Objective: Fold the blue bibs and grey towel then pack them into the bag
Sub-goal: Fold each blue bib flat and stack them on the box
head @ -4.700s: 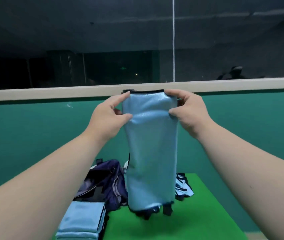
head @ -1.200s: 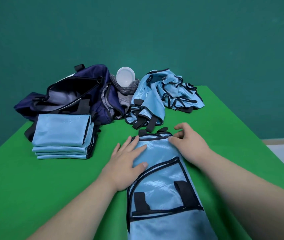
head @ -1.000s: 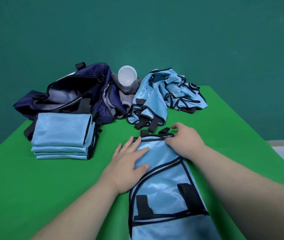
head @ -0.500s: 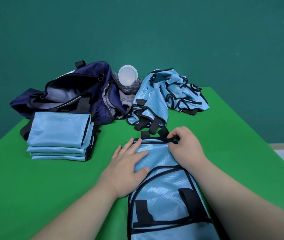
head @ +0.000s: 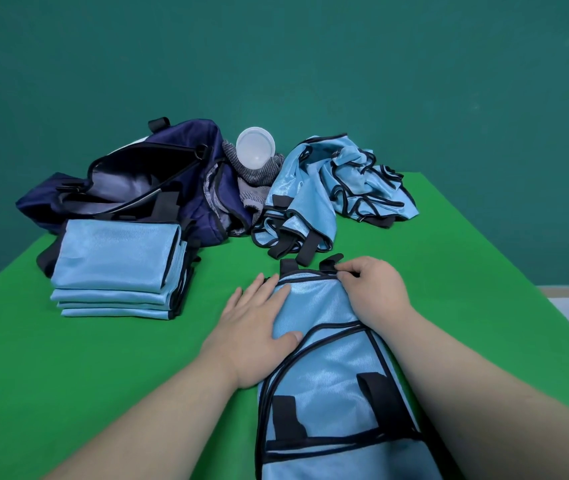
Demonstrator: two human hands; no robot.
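The blue bib lies lower centre on the green desk. My left grip rests flat on it, fingers straight, holding nothing; my right grip pinches its far hem. I'd press with the left so the slick cloth can't slide, folding edges square.

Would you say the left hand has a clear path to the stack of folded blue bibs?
Probably yes: the left hand lies flat on the half-folded bib, and only green tabletop lies between it and the stack of folded bibs to its left.
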